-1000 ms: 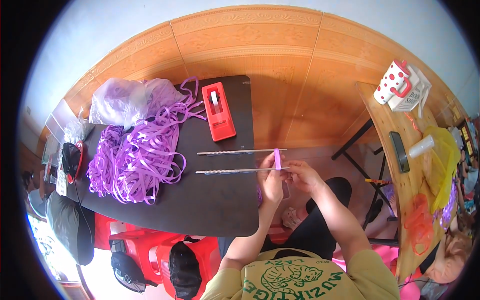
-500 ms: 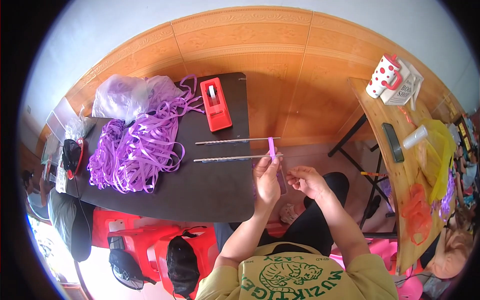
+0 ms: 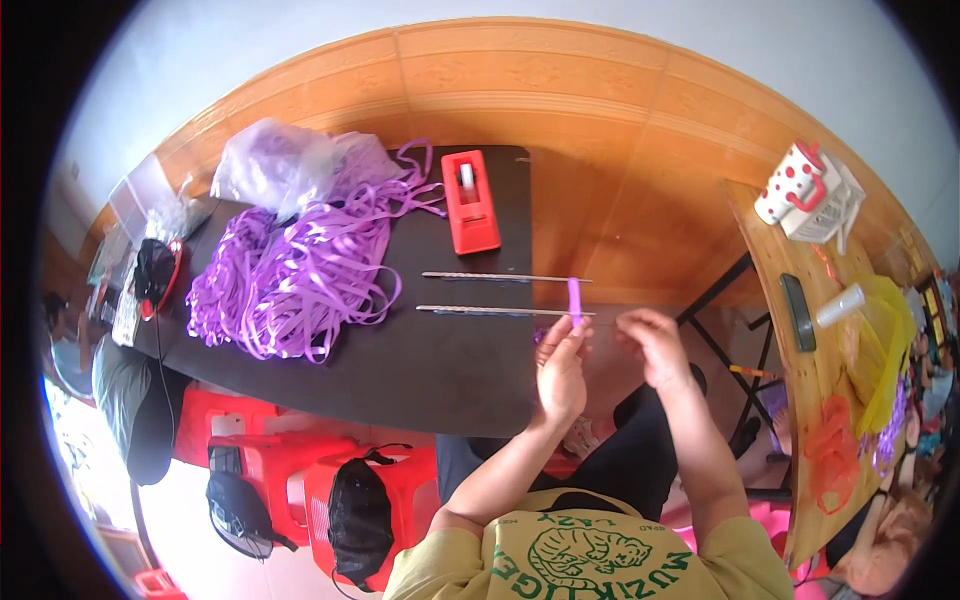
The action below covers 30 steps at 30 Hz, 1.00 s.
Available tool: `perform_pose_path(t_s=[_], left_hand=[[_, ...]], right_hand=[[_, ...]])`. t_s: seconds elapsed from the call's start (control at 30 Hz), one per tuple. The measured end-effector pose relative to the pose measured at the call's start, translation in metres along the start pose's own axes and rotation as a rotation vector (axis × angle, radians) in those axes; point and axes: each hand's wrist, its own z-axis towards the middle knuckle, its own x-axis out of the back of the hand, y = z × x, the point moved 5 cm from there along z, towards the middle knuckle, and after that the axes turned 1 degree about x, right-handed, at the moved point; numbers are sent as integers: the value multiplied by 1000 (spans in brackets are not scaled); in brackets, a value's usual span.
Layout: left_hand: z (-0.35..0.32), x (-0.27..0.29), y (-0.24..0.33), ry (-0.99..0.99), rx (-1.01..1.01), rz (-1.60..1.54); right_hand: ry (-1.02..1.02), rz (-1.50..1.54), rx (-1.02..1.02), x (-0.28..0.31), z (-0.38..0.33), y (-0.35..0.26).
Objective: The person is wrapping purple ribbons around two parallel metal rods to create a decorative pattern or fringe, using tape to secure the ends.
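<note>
Two thin metal rods (image 3: pixel 470 311) lie side by side on the black table, their ends sticking out past its right edge. Near those ends a purple ribbon (image 3: pixel 574 295) spans both rods. My left hand (image 3: pixel 563 375) is closed, its thumb and fingers pinching the ribbon at the nearer rod. To the right, my right hand (image 3: pixel 657 348) is raised apart from the rods with its fingers bent together; whatever it may hold is too small to make out.
A heap of purple ribbon (image 3: pixel 300 275) and a clear plastic bag (image 3: pixel 275 165) cover the table's left. A red tape dispenser (image 3: pixel 470 205) stands behind the rods. On the wooden table (image 3: pixel 765 235) at right are a dotted cup (image 3: pixel 790 185), a phone (image 3: pixel 798 312) and a yellow bag (image 3: pixel 875 325).
The whole view has shifted, so the tables appear farther right. My right hand has risen slightly and moved a little away from the ribbon. The left hand keeps its pinch.
</note>
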Motion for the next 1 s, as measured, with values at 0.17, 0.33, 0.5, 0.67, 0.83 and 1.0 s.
perform_pose_path(t_s=[0.17, 0.33, 0.5, 0.67, 0.83, 1.0], left_hand=[[-5, -1, 5, 25, 4, 11], [-4, -2, 4, 36, 63, -19], [-5, -2, 3, 30, 84, 2], [-5, -1, 3, 48, 99, -32], [-6, -1, 4, 51, 102, -32], [-5, -3, 7, -84, 28, -100]], right_hand=[[-278, -190, 342, -88, 14, -95], [-301, -551, 799, -182, 55, -111], [-260, -827, 851, -214, 85, -117], [-391, -387, 201, -227, 98, -106], [-322, -232, 183, -232, 84, -118], [-293, -141, 211, -221, 54, -89]])
